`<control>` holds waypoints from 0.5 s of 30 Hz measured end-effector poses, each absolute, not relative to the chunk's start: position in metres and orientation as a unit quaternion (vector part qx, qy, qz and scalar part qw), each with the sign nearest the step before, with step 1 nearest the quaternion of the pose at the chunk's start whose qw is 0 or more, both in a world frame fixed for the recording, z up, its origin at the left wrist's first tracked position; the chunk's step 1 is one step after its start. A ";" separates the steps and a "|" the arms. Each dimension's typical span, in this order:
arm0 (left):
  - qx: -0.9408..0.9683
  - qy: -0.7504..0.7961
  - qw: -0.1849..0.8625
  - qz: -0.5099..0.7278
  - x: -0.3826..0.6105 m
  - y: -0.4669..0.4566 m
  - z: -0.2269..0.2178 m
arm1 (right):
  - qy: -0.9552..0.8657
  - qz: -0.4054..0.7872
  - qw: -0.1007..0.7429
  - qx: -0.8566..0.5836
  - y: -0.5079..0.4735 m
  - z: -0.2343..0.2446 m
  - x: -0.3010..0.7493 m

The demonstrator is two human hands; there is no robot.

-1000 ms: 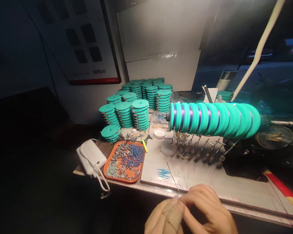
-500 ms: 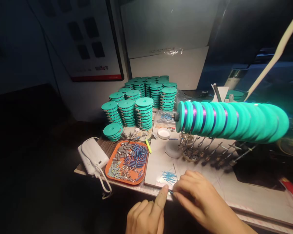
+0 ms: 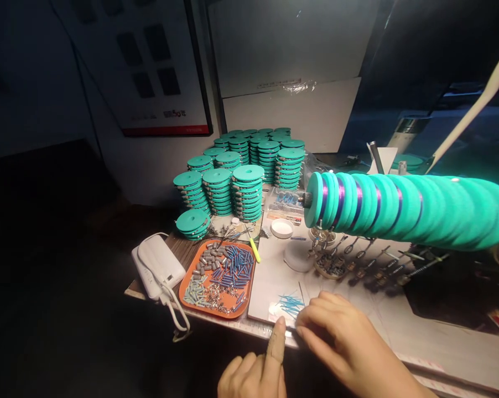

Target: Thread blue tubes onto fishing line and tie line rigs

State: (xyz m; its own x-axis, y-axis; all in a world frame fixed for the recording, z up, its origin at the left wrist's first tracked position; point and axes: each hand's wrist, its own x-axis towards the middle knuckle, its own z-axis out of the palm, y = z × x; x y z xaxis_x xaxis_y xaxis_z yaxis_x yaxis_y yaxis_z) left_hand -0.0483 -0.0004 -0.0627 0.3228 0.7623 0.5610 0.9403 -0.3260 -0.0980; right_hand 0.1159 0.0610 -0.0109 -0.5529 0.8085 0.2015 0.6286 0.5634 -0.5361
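My left hand (image 3: 255,370) is at the board's front edge. Its index finger points forward, wearing a tan covering; the other fingers are curled and the thumb is hidden. Just to the right, my right hand (image 3: 341,337) has thumb and index finger close together, and whatever lies between them is too small to make out. A thin dark needle-like rod (image 3: 301,293) stands up behind its fingertips; whether the hand grips it is unclear. Ahead of both hands, short blue thin tubes (image 3: 290,303) lie loose on a white patch of the board (image 3: 266,293).
An orange tray (image 3: 249,293) holds sorted small parts. Left of it sits a white power bank (image 3: 158,268) with a cable. Stacks of green spools (image 3: 249,174) stand behind. A row of green foam spools (image 3: 369,202) hangs on a rod at right, with small swivel-like fittings dangling below.
The view has shifted slightly. My left index fingertip has drawn back a little from the right fingertips, and the dark blue sliver between them no longer shows. My right hand has barely moved.
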 end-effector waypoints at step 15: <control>-0.783 -0.544 0.222 -0.204 -0.047 -0.002 -0.068 | -0.854 0.178 0.284 -0.398 0.058 -0.016 0.116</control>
